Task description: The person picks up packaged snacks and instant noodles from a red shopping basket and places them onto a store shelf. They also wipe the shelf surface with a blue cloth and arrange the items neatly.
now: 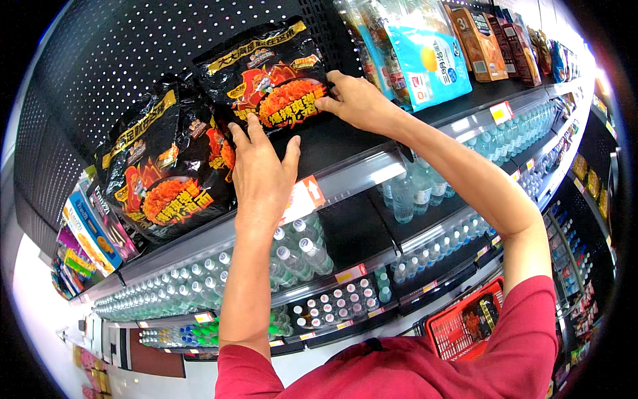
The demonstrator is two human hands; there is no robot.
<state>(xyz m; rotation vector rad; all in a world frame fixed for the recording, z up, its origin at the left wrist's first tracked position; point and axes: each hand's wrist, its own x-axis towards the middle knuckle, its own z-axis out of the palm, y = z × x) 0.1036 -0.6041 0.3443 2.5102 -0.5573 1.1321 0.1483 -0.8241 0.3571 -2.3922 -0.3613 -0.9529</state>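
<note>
A black instant-noodle multipack (279, 85) leans upright on the top shelf, its front showing red noodles in a pan. My right hand (361, 102) is at its right edge, with thumb and fingers pinching the lower corner. Below its lower left part is my left hand (261, 169), fingers spread, fingertips against or just in front of the wrapper. A second black noodle multipack (154, 169) of the same print stands to the left, slightly overlapped by the first. Under my left wrist runs the shelf's clear price rail (349, 172), with a red and white price tag (306, 197).
Blue bread bags (428, 65) and brown boxes (481, 47) stand right of my right hand. Biscuit boxes (89, 229) sit far left. Lower shelves hold water bottles (299, 249). A red shopping basket (448, 324) with a black packet inside is below at right.
</note>
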